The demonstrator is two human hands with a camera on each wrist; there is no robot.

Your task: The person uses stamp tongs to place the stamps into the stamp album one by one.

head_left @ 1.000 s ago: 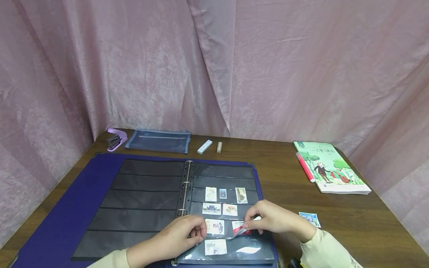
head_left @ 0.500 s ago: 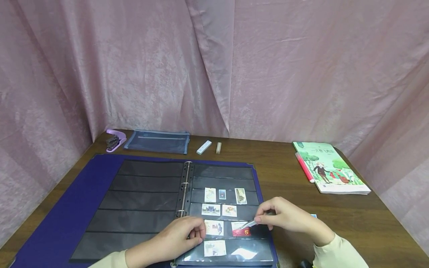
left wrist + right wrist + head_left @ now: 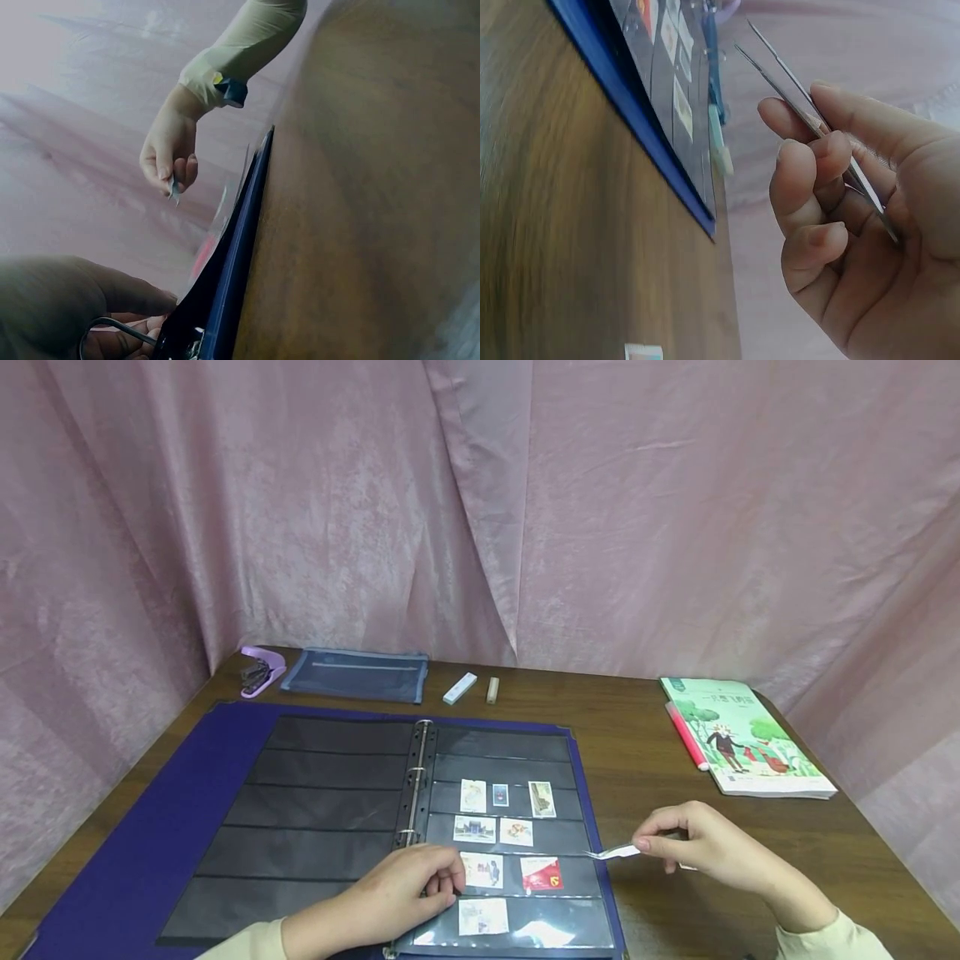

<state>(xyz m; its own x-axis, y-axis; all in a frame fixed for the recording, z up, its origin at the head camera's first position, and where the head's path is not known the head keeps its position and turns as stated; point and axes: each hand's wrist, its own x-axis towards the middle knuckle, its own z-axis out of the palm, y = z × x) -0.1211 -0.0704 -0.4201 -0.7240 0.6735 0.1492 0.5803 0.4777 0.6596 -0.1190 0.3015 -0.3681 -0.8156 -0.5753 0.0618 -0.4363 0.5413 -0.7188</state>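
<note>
My right hand point(image 3: 708, 847) pinches a pair of tweezers point(image 3: 621, 852) beyond the right edge of the stamp album point(image 3: 142, 827). The tips of the tweezers point(image 3: 870, 196) stand apart with nothing between them in the right wrist view. A red and white stamp point(image 3: 542, 873) lies in the right page's second row from the bottom, among several other stamps. My left hand point(image 3: 412, 887) rests at the lower left of that page with loosely curled fingers, beside a stamp point(image 3: 482, 870). One loose stamp point(image 3: 643, 352) lies on the table, mostly hidden by my right hand in the head view.
Behind the album lie a purple stapler point(image 3: 262, 672), a blue mesh pouch point(image 3: 356, 677) and two small pale blocks, one of them a white one point(image 3: 459, 688). A green book point(image 3: 750, 739) with a red marker point(image 3: 686, 735) along its side lies at the right. Pink curtains point(image 3: 637, 510) surround the table.
The tweezers have drawn back from the red and white stamp, which stays in its row. My right hand has moved right with them, off the page. My left hand has stayed in place.
</note>
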